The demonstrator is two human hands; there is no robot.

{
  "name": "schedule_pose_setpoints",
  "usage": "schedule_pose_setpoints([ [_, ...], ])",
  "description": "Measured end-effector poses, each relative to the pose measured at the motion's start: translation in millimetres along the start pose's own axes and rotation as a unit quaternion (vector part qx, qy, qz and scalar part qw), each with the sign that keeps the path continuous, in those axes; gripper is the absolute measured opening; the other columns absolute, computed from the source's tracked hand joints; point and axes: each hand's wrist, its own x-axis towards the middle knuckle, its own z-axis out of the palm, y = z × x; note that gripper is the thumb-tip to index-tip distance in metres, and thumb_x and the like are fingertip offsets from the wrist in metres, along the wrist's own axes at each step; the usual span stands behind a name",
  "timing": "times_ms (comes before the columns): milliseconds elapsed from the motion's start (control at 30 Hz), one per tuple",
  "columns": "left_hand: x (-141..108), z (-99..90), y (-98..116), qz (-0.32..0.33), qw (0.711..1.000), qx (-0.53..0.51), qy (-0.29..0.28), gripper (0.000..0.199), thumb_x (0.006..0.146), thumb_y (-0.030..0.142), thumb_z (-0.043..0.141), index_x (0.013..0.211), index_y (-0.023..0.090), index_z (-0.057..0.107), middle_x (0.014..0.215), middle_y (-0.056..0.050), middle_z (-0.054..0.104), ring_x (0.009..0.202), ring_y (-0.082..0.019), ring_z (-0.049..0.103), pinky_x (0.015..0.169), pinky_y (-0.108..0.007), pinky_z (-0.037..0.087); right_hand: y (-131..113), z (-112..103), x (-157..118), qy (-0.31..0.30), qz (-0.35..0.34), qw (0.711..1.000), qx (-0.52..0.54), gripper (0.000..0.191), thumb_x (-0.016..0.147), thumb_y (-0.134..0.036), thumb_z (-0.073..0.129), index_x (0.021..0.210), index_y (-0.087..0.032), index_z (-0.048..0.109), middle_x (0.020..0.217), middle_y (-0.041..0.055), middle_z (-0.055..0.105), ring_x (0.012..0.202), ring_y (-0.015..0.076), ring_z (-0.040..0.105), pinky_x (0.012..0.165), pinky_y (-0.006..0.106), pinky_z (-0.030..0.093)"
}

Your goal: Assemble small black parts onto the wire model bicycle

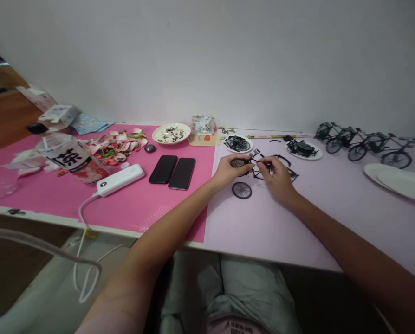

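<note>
Both my hands hold a small black model bicycle (259, 174) above the lilac half of the table. Fingers of my left hand (230, 170) are closed around its front part, next to a spoked wheel (238, 163). My right hand (276, 176) pinches the frame near its middle, with the rear of the frame jutting out to the right behind the fingers. A loose spoked wheel (242, 190) lies flat on the table just below the left hand. A curved black part (284, 160) shows behind the right hand. What lies between the fingertips is too small to make out.
Plates of black parts (238, 143) (304, 149) sit behind my hands. Several assembled model bicycles (364, 144) stand at right, near white oval plates (402, 182). On the pink side are two phones (172, 172), a power bank (120, 179) with a cable, and a bottle (73, 157).
</note>
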Motion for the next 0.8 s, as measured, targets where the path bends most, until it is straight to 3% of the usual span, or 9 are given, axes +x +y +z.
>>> schedule_pose_setpoints([
  [167,-1,-1.3,1,-0.001,1.000,0.018,-0.001,0.060,0.065,0.039,0.100,0.112,0.012,0.076,0.081,-0.007,0.079,0.078,-0.017,0.075,0.081,-0.033,0.058,2,-1,1,-0.022,0.018,1.000,0.012,0.026,0.099,-0.049,0.065,0.099,-0.024,0.070,0.094,0.0049,0.072,0.085,0.0225,0.065,0.081,0.038,0.057],
  [333,5,-5.4,0,0.003,0.999,0.035,0.015,0.072,0.059,0.035,0.102,0.122,0.014,0.074,0.088,-0.006,0.079,0.078,-0.017,0.073,0.078,-0.032,0.058,5,0,1,0.006,0.047,0.998,0.034,0.026,0.097,-0.049,0.067,0.097,-0.023,0.071,0.096,0.0048,0.072,0.089,0.0223,0.066,0.082,0.037,0.055],
  [533,6,-5.7,1,0.011,1.000,0.004,0.006,0.061,0.054,0.030,0.104,0.105,0.012,0.076,0.102,-0.009,0.079,0.093,-0.021,0.075,0.096,-0.038,0.059,13,2,2,0.054,0.077,0.994,0.061,0.029,0.096,-0.052,0.068,0.100,-0.023,0.071,0.098,0.0043,0.073,0.086,0.0209,0.065,0.079,0.036,0.053],
  [667,3,-4.8,1,-0.031,0.999,-0.027,-0.017,0.063,0.060,0.037,0.103,0.109,0.013,0.073,0.098,-0.010,0.079,0.090,-0.023,0.078,0.092,-0.044,0.062,17,2,2,0.057,0.075,0.994,0.059,0.033,0.096,-0.055,0.067,0.100,-0.023,0.070,0.096,0.0037,0.072,0.083,0.0197,0.065,0.077,0.035,0.054],
  [800,2,-4.4,2,-0.035,0.999,-0.036,-0.007,0.070,0.052,0.037,0.106,0.108,0.013,0.073,0.093,-0.008,0.079,0.087,-0.022,0.078,0.091,-0.043,0.063,19,2,2,0.047,0.073,0.995,0.053,0.033,0.097,-0.056,0.066,0.101,-0.023,0.069,0.099,0.0042,0.073,0.084,0.0200,0.066,0.078,0.035,0.056],
])
